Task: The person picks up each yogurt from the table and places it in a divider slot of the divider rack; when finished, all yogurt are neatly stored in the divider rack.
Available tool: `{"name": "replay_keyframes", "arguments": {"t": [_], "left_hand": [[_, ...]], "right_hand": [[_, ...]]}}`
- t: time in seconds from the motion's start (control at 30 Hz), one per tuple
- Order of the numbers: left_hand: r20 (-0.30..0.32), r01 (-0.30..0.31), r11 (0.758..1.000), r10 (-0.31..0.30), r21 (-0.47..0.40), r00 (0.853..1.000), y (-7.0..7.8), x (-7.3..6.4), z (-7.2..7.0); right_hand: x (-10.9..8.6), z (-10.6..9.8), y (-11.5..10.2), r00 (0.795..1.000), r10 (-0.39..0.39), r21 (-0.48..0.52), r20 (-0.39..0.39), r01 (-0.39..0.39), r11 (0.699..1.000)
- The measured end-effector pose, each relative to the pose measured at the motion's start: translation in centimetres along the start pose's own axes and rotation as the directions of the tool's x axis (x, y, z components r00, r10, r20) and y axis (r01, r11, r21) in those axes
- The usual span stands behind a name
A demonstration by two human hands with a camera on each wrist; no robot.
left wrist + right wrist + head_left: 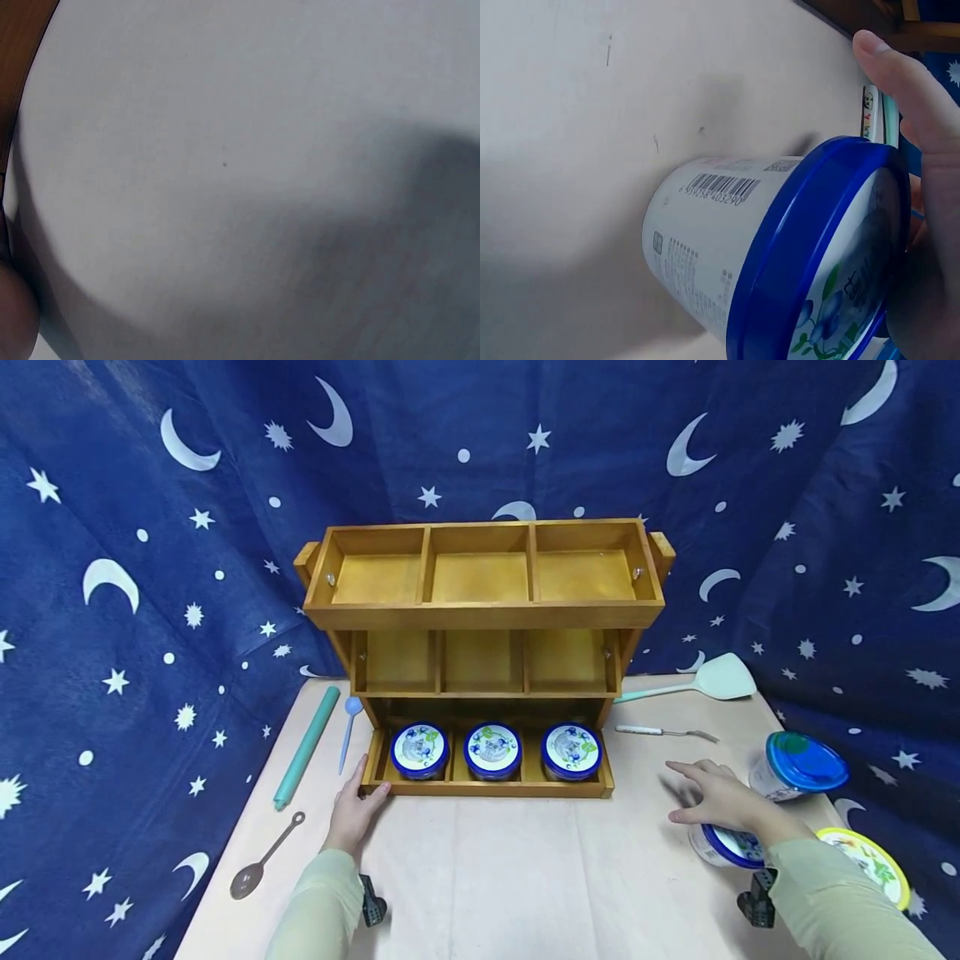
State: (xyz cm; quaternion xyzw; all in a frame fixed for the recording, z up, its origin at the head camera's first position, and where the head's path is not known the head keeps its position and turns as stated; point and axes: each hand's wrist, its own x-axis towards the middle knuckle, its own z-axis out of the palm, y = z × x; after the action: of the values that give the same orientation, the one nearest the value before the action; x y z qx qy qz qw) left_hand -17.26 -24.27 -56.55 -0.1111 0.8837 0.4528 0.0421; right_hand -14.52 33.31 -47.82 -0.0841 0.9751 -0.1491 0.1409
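Observation:
A three-tier wooden rack [483,617] stands at the back of the table, each tier split into three compartments. Three blue-rimmed tubs with blueberry lids, the middle tub [492,752] among them, fill the bottom tier. My left hand [352,814] touches the rack's front left corner, its thumb at the front edge and fingers along the side. Over at the right, my right hand [723,797] hovers with fingers spread above a white tub [712,240] with a blue lid [738,846]. The right wrist view shows the thumb apart from that lid.
Left of the rack lie a teal rod [307,747], a small blue spoon [349,731] and a brown spoon [262,858]. To its right are a pale green spatula [723,677], a fork [667,732], a blue-lidded tub [806,764] and a yellow-lidded tub [862,860].

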Motion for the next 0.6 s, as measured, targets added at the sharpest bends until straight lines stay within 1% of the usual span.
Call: {"name": "replay_keyframes", "arguments": {"t": [0.1,0.23,0.4,0.6], "left_hand": [[0.000,-0.002,1.000,0.002,0.001,1.000,0.0,0.2,0.1],[-0.006,-0.007,1.000,0.007,-0.006,1.000,-0.1,0.2,0.1],[-0.003,-0.024,1.000,0.024,-0.015,1.000,-0.3,0.2,0.2],[-0.004,-0.020,1.000,0.020,-0.024,1.000,-0.1,0.1,0.2]], "right_hand": [[0.0,0.0,0.0,1.000,0.006,-0.008,-0.014,-0.006,1.000],[-0.6,-0.3,0.4,0.999,-0.024,-0.026,-0.046,0.022,0.999],[-1.9,-0.6,1.4,0.999,-0.039,-0.022,-0.024,0.039,0.999],[-3.2,-0.6,2.8,0.998,-0.055,0.018,-0.032,0.056,0.998]]}}
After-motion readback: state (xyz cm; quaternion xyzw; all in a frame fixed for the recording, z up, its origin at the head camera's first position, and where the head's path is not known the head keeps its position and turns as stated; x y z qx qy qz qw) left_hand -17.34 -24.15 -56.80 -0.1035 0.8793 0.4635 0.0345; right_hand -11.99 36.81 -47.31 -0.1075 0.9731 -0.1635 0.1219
